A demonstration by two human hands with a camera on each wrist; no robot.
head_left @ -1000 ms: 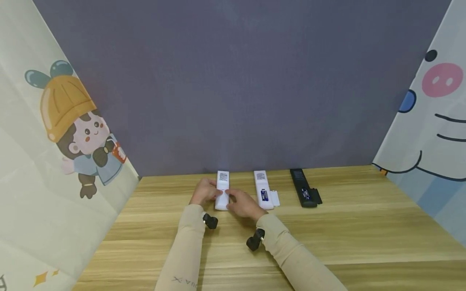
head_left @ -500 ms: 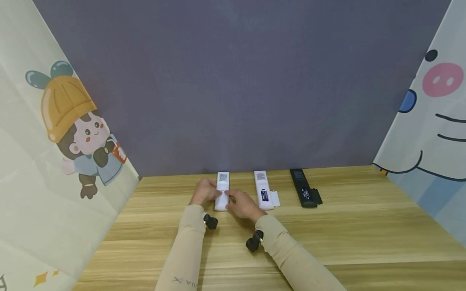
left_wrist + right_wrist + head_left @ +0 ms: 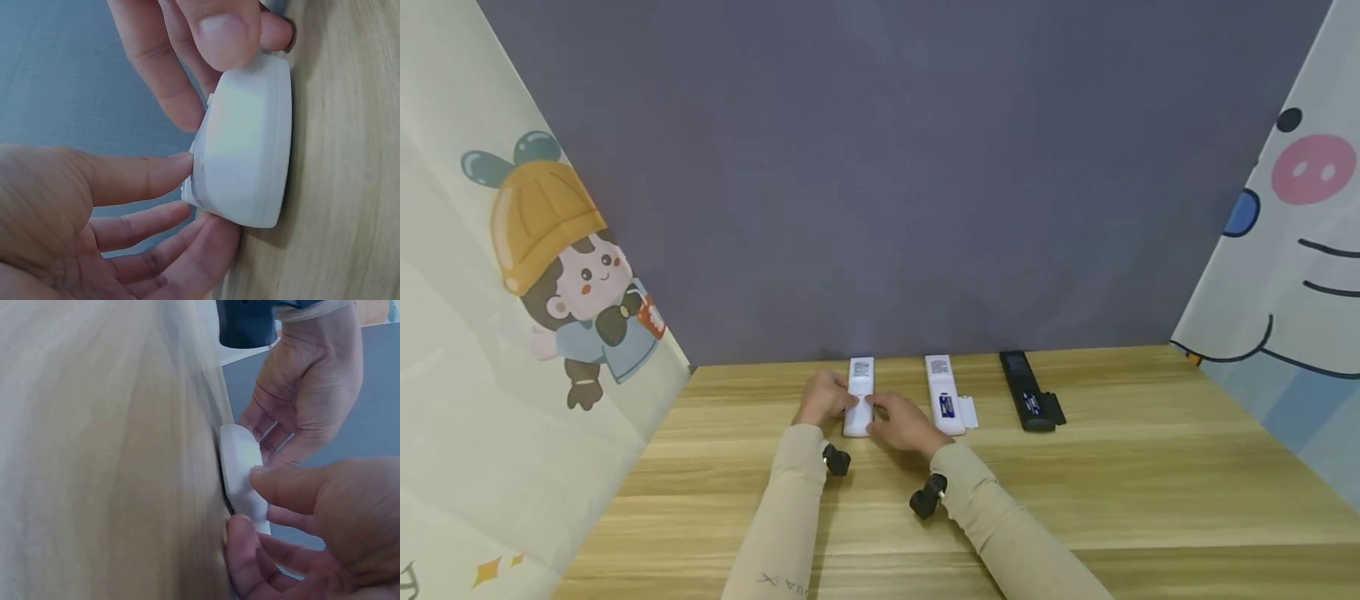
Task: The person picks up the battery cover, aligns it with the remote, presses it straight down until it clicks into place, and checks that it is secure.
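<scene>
A white remote control (image 3: 861, 373) lies back side up on the table, its label at the far end. From its left, my left hand (image 3: 822, 400) grips it, thumb on the back and fingers along the side. My right hand (image 3: 902, 423) holds the opposite side, its thumb pressing close to the other thumb. In the left wrist view, the near end of the remote control (image 3: 244, 137) shows between both hands. The right wrist view shows my right thumb (image 3: 287, 486) on its back and a fingertip by its lower edge. The fingers partly hide its sides.
Right of my hands lies a second white remote (image 3: 938, 379), its battery bay open, a loose white cover (image 3: 968, 412) beside it. Farther right is a black remote (image 3: 1021, 379) with batteries showing and a black cover (image 3: 1055, 408). A grey panel (image 3: 880, 183) stands behind the wooden table (image 3: 1150, 467).
The head view has shifted slightly. Both hands keep their hold on the white remote control, which has slid very slightly nearer.
</scene>
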